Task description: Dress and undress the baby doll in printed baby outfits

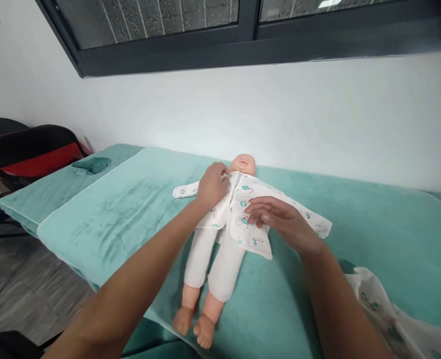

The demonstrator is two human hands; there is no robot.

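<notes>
A baby doll [244, 162] lies on its back on the bed, its bare feet toward me. It wears white pants [226, 271] and a white baby shirt [248, 189] with small printed pictures, the sleeves spread to both sides. My left hand [212, 187] is at the shirt's upper left front, near the neck, with fingers bent and closed on the cloth; the fingertips are partly hidden. Over the right front panel, my right hand [276, 217] hovers with fingers loosely bent and apart, holding nothing that I can see.
A green plush cover [104, 209] spreads over the bed, which stands against a white wall [243, 114]. A crumpled white printed cloth [400, 319] lies at the lower right. Black and red chairs [37, 149] stand at the left. A dark window frame [205, 52] is above.
</notes>
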